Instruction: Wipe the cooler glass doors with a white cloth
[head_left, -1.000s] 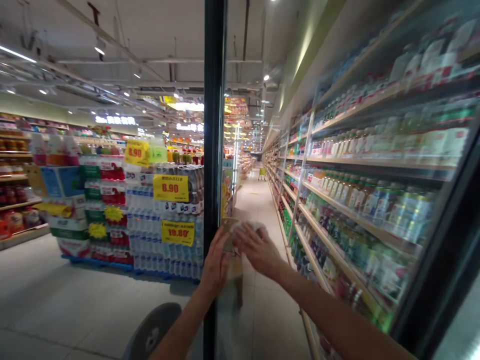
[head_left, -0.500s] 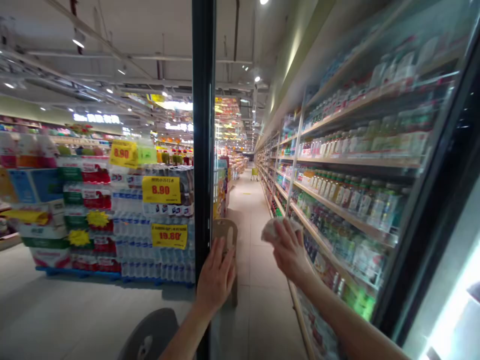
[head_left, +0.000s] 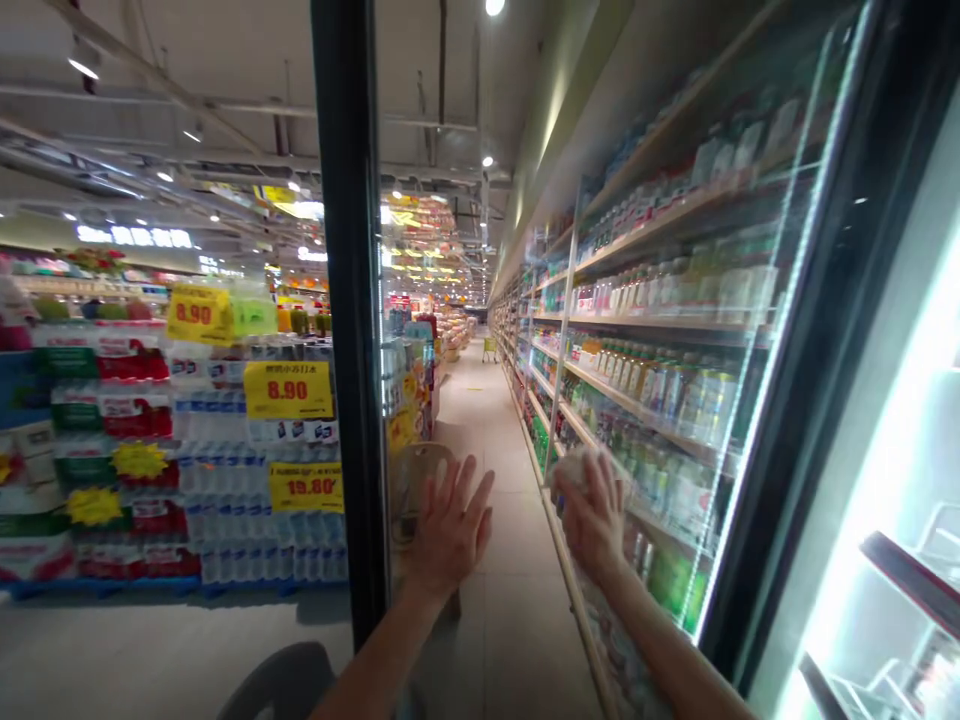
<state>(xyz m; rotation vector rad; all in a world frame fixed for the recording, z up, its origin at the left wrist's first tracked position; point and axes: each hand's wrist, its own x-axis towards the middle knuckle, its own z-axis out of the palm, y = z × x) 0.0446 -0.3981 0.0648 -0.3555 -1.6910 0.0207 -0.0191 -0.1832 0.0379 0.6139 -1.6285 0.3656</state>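
In the head view, the left hand (head_left: 450, 525) is open, fingers spread, palm flat against the glass door (head_left: 480, 250) of a drinks cooler, while the right hand (head_left: 592, 515) curls around a crumpled white cloth (head_left: 570, 468) pressed to the same pane. Shelves of bottled drinks (head_left: 645, 380) stand behind the glass. A black door frame (head_left: 349, 300) runs left of the hands, and beyond it sits a stack of bottled water (head_left: 255, 480) with a yellow price sign (head_left: 288, 390).

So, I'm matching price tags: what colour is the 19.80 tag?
The 19.80 tag is yellow with red numerals; head view.

Glass-door fridge shelves (head_left: 637, 408) w/ bottled drinks (head_left: 637, 375), tightly packed.
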